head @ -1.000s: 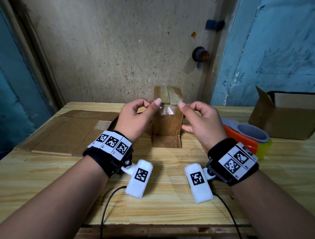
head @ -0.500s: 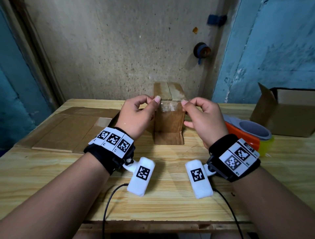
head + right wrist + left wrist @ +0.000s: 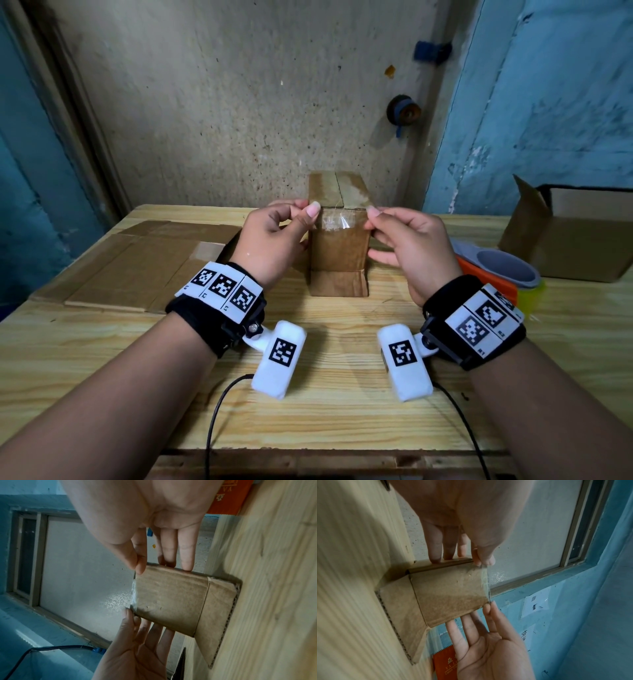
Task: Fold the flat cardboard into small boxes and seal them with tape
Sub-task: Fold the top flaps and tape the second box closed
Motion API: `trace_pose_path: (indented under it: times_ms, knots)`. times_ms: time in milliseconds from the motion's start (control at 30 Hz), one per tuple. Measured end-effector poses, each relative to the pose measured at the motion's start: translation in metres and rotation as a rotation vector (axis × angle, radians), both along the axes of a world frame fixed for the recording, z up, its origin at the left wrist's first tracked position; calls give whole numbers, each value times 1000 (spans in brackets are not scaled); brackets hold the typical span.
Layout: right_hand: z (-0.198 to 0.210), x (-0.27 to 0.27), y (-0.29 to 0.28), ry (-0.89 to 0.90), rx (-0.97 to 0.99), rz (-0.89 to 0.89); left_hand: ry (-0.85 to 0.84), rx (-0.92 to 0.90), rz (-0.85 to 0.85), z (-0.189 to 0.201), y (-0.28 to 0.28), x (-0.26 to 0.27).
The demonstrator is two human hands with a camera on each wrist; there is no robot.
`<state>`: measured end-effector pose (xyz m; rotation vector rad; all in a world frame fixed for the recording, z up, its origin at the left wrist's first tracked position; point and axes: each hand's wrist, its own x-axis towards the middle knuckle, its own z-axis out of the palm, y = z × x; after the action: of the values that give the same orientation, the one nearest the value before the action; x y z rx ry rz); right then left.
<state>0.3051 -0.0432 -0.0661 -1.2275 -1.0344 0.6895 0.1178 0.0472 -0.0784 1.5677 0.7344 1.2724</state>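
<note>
A small brown cardboard box (image 3: pixel 339 260) stands upright in the middle of the wooden table (image 3: pixel 325 411), its lower flap splayed toward me. A short strip of clear tape (image 3: pixel 337 221) is stretched across the box's near top edge. My left hand (image 3: pixel 313 209) pinches the strip's left end between thumb and forefinger, and my right hand (image 3: pixel 371 214) pinches the right end. In the left wrist view the tape (image 3: pixel 485 582) runs along the box (image 3: pixel 450 592) edge. The right wrist view shows the same tape (image 3: pixel 133 595) and box (image 3: pixel 171 596). The other fingers reach along the box's sides.
Flat cardboard sheets (image 3: pixel 137 270) lie on the table to the left. An orange tape dispenser (image 3: pixel 493 277) with a roll sits at the right, behind my right wrist. An open cardboard box (image 3: pixel 575 240) stands at the far right. A wall rises close behind the table.
Both hands have carried the stretched tape a little away from me, up to the box's near top edge. Both pinches are unchanged.
</note>
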Motion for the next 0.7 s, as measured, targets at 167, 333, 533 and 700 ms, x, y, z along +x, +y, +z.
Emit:
trace_pose_path:
  times_ms: [167, 333, 533, 700]
  knots:
    - [0, 0, -1, 17, -18, 5, -4, -8, -12, -2, 1, 0]
    - [-1, 2, 1, -2, -22, 25, -21, -22, -22, -4, 5, -3]
    - [-4, 5, 3, -37, -10, 57, 2, -47, -10, -6, 8, -5]
    - [-7, 7, 5, -43, 0, 53, -7, -13, -2, -5, 7, -6]
